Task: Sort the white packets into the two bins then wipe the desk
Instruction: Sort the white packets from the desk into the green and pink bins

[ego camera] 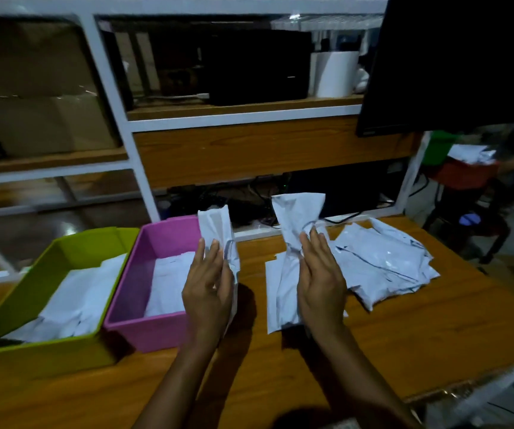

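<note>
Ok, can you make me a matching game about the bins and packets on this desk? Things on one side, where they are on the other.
Things:
1. green bin
2. pink bin
3. pile of white packets
4. left hand

Places:
A. holds a crumpled white packet
B. lies on the right side of the desk
C. sits farthest left
D. sits right beside the green bin

Pairs: 1-C, 2-D, 3-B, 4-A
</note>
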The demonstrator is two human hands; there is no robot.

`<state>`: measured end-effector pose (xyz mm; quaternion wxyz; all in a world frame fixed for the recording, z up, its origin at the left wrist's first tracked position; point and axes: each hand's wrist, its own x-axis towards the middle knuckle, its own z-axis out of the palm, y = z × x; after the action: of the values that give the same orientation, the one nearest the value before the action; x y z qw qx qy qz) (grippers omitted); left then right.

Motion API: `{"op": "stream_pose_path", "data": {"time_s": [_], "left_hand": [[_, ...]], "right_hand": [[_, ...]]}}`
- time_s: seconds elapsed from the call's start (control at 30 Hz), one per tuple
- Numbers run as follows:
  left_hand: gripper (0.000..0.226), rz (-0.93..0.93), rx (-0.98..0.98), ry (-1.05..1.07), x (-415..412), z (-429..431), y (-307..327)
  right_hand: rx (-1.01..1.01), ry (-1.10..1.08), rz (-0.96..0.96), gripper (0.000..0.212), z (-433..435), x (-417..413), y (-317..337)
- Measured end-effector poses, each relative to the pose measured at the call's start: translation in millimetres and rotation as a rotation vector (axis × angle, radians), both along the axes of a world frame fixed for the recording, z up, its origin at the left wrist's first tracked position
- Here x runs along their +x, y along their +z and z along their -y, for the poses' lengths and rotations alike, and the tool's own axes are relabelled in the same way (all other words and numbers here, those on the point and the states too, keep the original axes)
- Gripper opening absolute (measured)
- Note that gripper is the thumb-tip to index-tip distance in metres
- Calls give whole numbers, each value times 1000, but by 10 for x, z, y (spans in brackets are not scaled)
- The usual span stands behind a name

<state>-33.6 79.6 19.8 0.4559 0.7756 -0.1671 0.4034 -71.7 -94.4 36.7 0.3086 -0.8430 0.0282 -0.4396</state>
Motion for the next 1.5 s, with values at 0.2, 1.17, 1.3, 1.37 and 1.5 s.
{"op": "stream_pose_path", "data": {"time_s": [0.2, 1.17, 1.3, 1.37, 1.5], "left_hand": [[26, 67, -55, 95, -420, -650, 177], [32, -959, 1042, -70, 2091, -1450, -498], [60, -1073, 1104, -89, 2154, -1525, -573], [68, -1147, 1125, -59, 2069, -1576, -624], [90, -1145, 1089, -123, 1985, -1635, -693]], "right_hand": [[25, 112, 14, 38, -592, -246, 49], [-442, 152, -1001, 40, -1981, 1918, -513], [-696, 286, -1220, 105, -1943, 2073, -548], [-801, 331, -1316, 121, -1965, 2152, -612], [-875, 378, -1433, 127, -1957, 2267, -761]]}}
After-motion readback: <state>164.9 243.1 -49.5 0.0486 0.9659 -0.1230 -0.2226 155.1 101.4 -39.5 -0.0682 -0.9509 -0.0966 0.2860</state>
